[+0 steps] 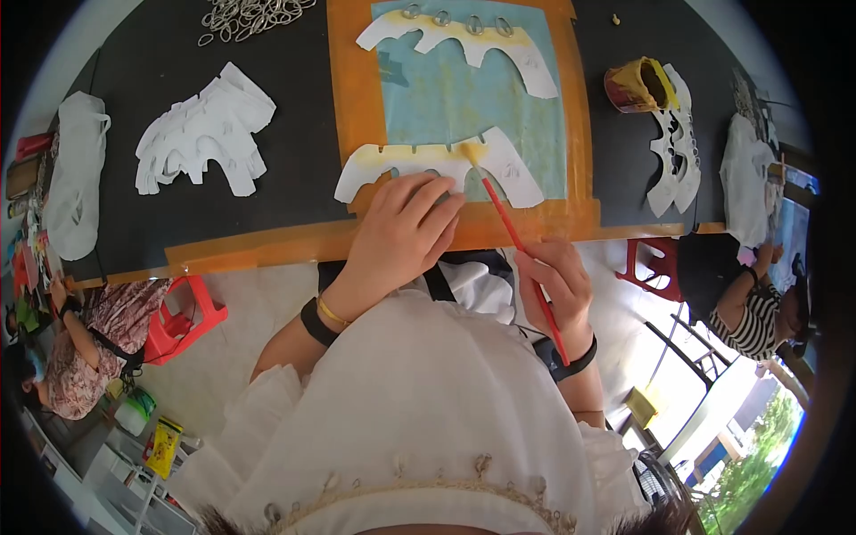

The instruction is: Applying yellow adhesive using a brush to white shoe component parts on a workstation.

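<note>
The near white cut-out [446, 160] could shift, in my judgement, if the brush [506, 223] drags against it under a light hold; the yellow could smear if the nearby fingers slip upward. It lies under the fingers of the left hand [406, 223] and just beyond its palm, ahead and left of the right hand [557, 281], which grips the brush. The left hand is unclenched, thumb hidden. Farther beyond the left hand lies a second cut-out [490, 41] bearing metal rings [475, 25]; beyond and right of the right hand, a yellow-smeared pot [631, 86].
</note>
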Tool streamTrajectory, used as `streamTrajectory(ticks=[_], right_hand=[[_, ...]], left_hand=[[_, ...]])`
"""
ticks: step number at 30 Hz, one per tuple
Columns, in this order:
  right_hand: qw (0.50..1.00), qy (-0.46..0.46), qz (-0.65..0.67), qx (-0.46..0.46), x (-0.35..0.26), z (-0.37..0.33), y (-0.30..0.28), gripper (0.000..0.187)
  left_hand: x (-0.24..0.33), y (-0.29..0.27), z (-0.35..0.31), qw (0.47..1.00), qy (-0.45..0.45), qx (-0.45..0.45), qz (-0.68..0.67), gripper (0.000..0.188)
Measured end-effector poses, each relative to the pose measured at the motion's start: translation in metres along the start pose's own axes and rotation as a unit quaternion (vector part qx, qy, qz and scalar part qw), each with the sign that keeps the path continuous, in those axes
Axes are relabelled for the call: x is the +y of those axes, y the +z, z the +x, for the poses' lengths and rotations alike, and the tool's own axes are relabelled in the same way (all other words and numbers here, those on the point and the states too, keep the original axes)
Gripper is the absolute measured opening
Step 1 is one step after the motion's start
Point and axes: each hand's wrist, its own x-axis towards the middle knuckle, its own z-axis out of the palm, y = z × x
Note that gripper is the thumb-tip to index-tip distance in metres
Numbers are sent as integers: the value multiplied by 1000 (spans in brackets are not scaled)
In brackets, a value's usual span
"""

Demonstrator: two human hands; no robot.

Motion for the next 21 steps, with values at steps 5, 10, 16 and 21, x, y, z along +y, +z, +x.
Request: streamTrajectory(ticks=[5, 10, 16, 21], right_hand=[[999, 24, -4, 41, 6, -5, -4, 22], [999, 15, -6, 41, 28, -11, 4, 23], [999, -9, -3, 47, 24, -16, 3, 21], [998, 4, -17, 59, 19, -9, 9, 21]], left_hand=[[0, 1, 0, 1000, -3, -5, -5, 27], [-1, 1, 0, 1000, -5, -5, 0, 27], [0, 0, 1, 1000, -11, -8, -6, 27], [1, -1, 3, 1000, -8, -13, -6, 28]])
